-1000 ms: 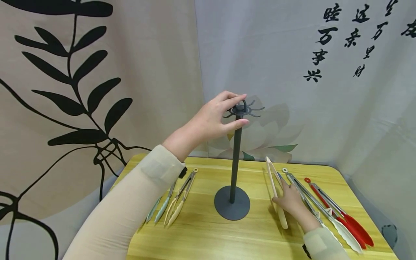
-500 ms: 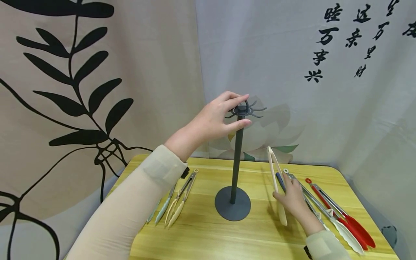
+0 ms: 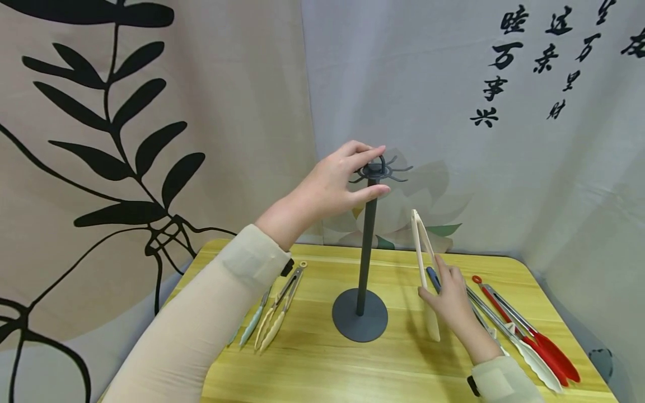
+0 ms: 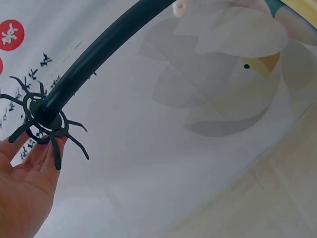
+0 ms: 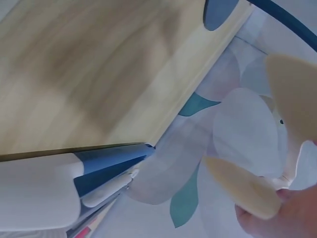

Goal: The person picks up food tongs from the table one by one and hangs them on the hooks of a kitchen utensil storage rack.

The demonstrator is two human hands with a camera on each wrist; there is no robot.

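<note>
A dark grey stand (image 3: 369, 246) with a ring of curved hooks (image 3: 385, 170) on top rises from a round base (image 3: 360, 315) on the table. My left hand (image 3: 347, 173) holds its top, fingers over the hooks and top loop, thumb by the pole. Fingertips (image 4: 55, 148) reach the loop from behind in the left wrist view. My right hand (image 3: 450, 299) grips cream-coloured tongs (image 3: 418, 252) upright, raised above the table right of the stand. In the right wrist view their pale broad ends (image 5: 242, 186) stand apart in front of the hand.
Red tongs (image 3: 534, 336) and white-tipped tongs (image 3: 534, 361) lie on the right of the wooden table (image 3: 403, 372), near a blue handle (image 3: 433, 278). Beige-tipped tongs (image 3: 279, 308) and light-blue-tipped tongs (image 3: 254, 322) lie left. A printed cloth (image 3: 242, 84) hangs behind.
My right hand has lifted the cream tongs off the table, their top end rising and the hand moving slightly up and left. The left hand stays at the stand's top.
</note>
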